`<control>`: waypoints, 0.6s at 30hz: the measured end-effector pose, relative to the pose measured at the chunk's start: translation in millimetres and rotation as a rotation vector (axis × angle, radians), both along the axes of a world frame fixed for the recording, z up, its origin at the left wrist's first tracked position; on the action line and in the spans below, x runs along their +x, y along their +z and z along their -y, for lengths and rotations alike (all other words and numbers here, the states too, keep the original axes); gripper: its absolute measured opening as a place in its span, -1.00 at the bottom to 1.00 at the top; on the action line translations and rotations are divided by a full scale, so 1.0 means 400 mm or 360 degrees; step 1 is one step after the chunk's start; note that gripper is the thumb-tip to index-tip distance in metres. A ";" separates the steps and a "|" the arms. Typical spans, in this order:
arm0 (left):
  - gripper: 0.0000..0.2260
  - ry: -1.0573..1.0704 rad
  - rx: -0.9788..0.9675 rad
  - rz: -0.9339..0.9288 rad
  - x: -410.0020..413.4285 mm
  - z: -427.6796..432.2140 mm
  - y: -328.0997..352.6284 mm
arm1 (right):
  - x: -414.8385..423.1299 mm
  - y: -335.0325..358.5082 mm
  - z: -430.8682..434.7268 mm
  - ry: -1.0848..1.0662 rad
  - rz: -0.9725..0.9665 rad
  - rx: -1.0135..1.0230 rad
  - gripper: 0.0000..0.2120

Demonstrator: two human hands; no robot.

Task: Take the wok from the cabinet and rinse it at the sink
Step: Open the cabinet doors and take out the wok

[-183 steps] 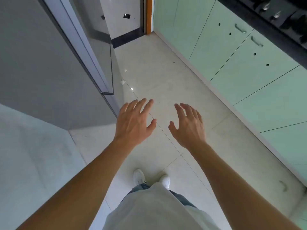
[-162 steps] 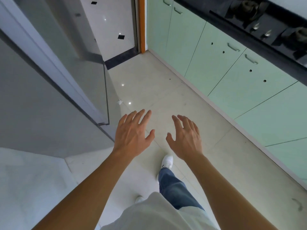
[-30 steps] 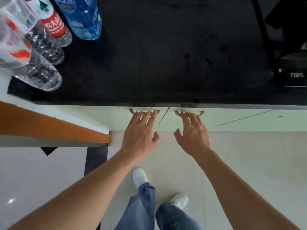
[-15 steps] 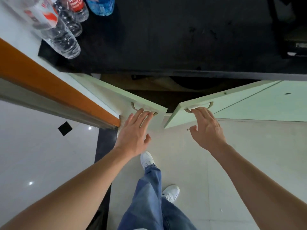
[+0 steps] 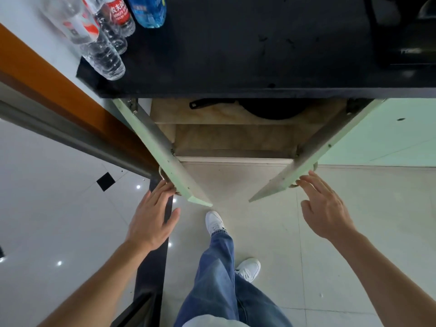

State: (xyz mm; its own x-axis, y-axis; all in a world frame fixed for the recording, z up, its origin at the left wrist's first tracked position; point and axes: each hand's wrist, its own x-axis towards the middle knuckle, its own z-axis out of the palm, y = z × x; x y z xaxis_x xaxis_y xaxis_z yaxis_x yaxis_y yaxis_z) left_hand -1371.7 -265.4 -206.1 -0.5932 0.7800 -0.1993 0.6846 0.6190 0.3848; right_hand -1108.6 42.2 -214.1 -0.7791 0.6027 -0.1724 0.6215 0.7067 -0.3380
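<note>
The black wok (image 5: pixel 271 110) lies on the upper shelf inside the open cabinet, mostly hidden under the black countertop (image 5: pixel 236 43). Its long handle (image 5: pixel 207 103) points left. Both pale green doors stand swung wide toward me: the left door (image 5: pixel 162 147) and the right door (image 5: pixel 313 149). My left hand (image 5: pixel 151 220) has its fingertips against the handle at the left door's outer edge, fingers straight and thumb spread. My right hand (image 5: pixel 328 213) is spread, fingertips just touching the right door's handle. No sink is in view.
Several plastic water bottles (image 5: pixel 103 50) stand on the countertop's left end. An orange door frame (image 5: pixel 59 95) runs beside the left door. The lower shelf (image 5: pixel 233 140) holds nothing visible. A dark appliance (image 5: pixel 405 43) sits at the far right. My legs and white shoes stand before the cabinet.
Both cabinet doors have swung from half open to wide open, pulled by my hands. The wok and its handle have come into view on the shelf.
</note>
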 end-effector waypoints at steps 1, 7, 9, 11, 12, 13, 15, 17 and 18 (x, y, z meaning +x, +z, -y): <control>-0.48 0.0073 0.0013 0.0027 0.007 0.012 0.003 | 0.017 0.008 0.005 -0.0082 -0.0018 -0.0021 -0.61; -0.47 0.0696 0.0039 0.0075 0.053 -0.049 0.032 | 0.050 0.037 0.040 -0.0682 0.0046 -0.0153 -0.54; -0.39 0.0916 0.0115 0.0119 0.060 -0.089 0.046 | 0.039 0.039 0.048 -0.0916 0.0031 -0.0199 -0.66; -0.22 0.0893 0.0135 -0.0008 0.054 -0.118 0.060 | 0.036 0.037 0.056 -0.1076 0.0024 -0.0265 -0.65; -0.18 0.0732 0.0094 -0.0128 0.047 -0.129 0.064 | 0.036 0.040 0.062 -0.1113 0.0021 -0.0293 -0.55; -0.16 0.0528 0.0030 -0.0238 0.037 -0.138 0.064 | 0.035 0.045 0.068 -0.1122 0.0013 -0.0294 -0.40; -0.13 0.0155 -0.0100 -0.0362 0.017 -0.161 0.068 | 0.036 0.052 0.072 -0.1015 0.0020 -0.0160 -0.16; -0.10 -0.0092 -0.0254 -0.0290 0.011 -0.184 0.063 | 0.026 0.042 0.063 -0.0740 0.0202 0.0142 -0.08; -0.10 -0.0169 -0.0373 -0.0214 0.016 -0.200 0.061 | 0.013 0.033 0.056 -0.0608 0.0340 0.0278 -0.08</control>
